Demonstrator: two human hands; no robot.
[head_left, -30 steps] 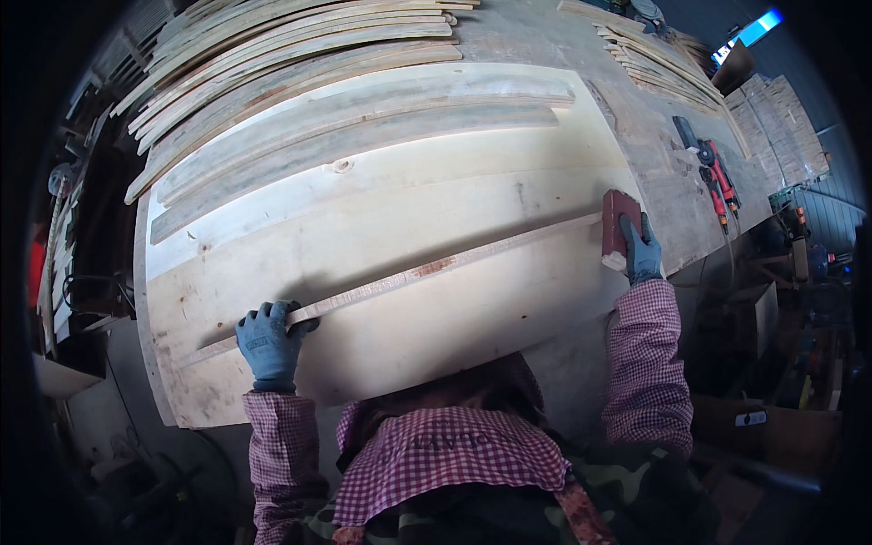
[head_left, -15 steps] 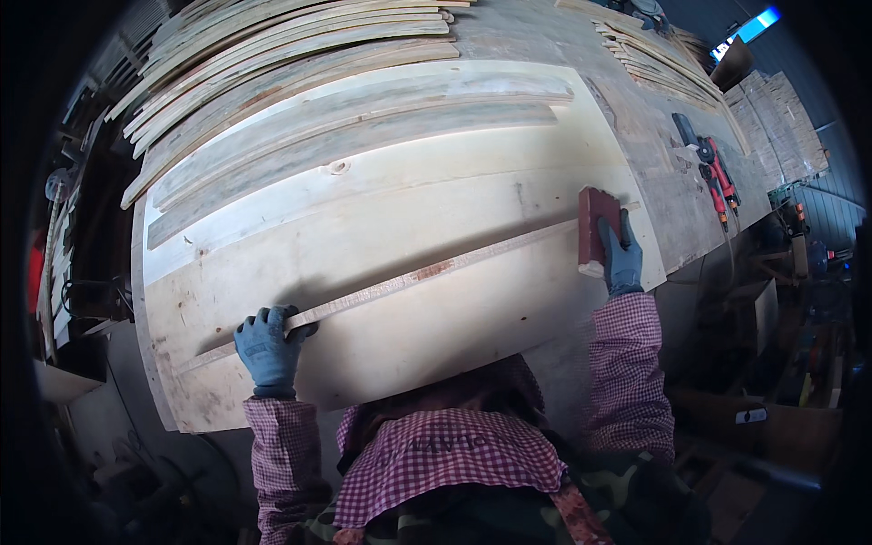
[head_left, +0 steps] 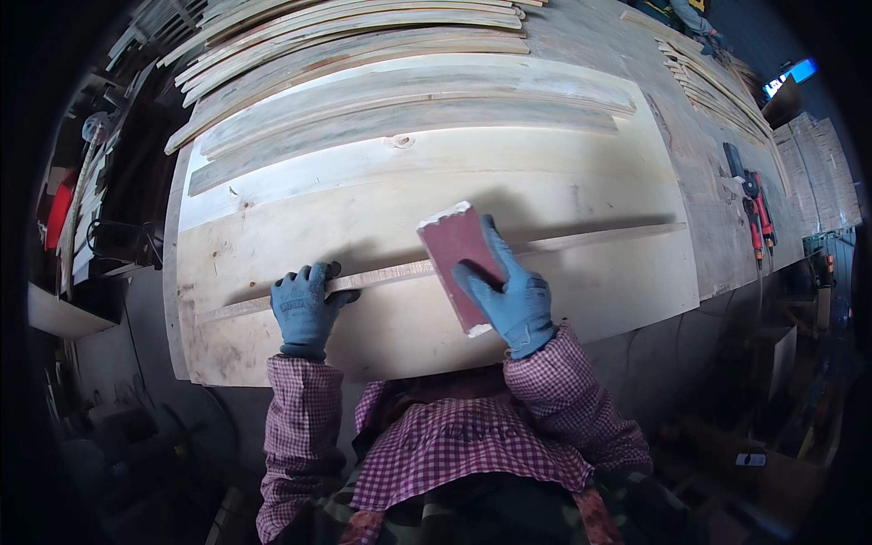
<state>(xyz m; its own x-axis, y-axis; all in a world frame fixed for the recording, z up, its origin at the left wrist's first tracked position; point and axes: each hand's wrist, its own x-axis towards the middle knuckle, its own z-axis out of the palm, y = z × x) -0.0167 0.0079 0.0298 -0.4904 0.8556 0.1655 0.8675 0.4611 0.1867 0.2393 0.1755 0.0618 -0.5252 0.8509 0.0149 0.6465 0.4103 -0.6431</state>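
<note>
A narrow wooden strip [head_left: 400, 272] stands on edge across a pale plywood board [head_left: 581, 186]. Gloved in blue-grey, my left hand [head_left: 306, 307] is closed around the strip near its left end. My right hand [head_left: 522, 304], in the same kind of glove, grips a reddish-brown sanding block [head_left: 459, 259] with worn, whitish ends. The block is tilted with its broad face up, over the middle of the strip. Whether it touches the strip's edge cannot be made out, since the block covers that stretch.
Loose boards [head_left: 409, 118] lie on the plywood's far side, with a stack of strips [head_left: 363, 36] behind. Red-and-black power tools [head_left: 757, 204] rest on the worktable at the right, near more strips [head_left: 713, 86]. Part of another person [head_left: 692, 16] shows at the far right.
My right hand has brought the sanding block leftward from the strip's right end to its middle, turning its broad face up. My left hand keeps its hold. The whole view has shifted somewhat.
</note>
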